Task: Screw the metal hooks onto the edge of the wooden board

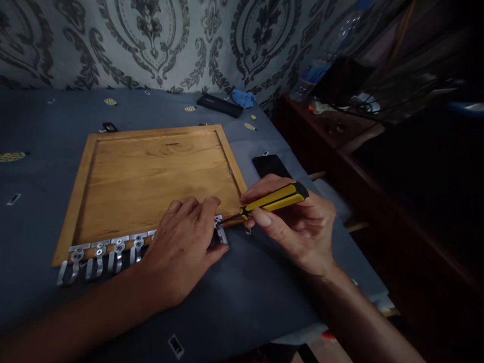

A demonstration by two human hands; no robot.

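Note:
A framed wooden board (pixel 159 176) lies on the dark cloth. Silver metal hooks (pixel 119 247) line its near edge. My left hand (pixel 185 242) is closed over this edge, thumb below and fingers above, gripping the hook (pixel 222 234) at the right end and covering the hooks beside it. In my right hand (pixel 298 227) is a yellow and black screwdriver (pixel 276 197), held between thumb and fingers. Its shaft points left and its tip meets the right-end hook near the screw. The exact seat of the tip is too small to make out.
A black phone (pixel 270 165) lies just beyond my right hand. Further back are a black case (pixel 220 105) and a crumpled blue cloth (pixel 243 98). A plastic bottle (pixel 312 75) stands on the dark red furniture (pixel 298 108) at right. Patterned fabric (pixel 151 40) rises behind.

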